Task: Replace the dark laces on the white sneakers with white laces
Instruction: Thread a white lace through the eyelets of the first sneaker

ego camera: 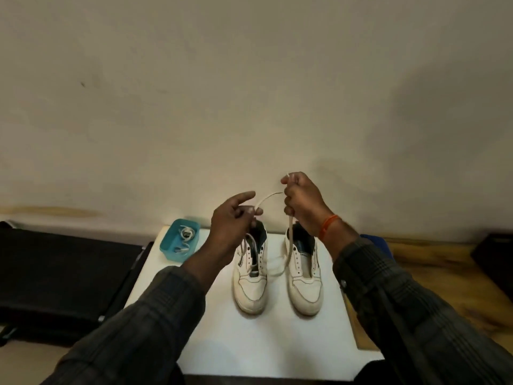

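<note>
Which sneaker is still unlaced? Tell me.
The right sneaker: its eyelets show bare and the tongue is exposed. The left sneaker has white lace crossing its eyelets.

Bare white board (194, 315) lies open in front of the two sneakers (251, 276) and to their left; only a narrow gap separates the pair. A teal tray (180, 240) fills the far left corner, the wall (249, 93) closes the back, and a taut white lace (290, 240) hangs over the right shoe.
</note>
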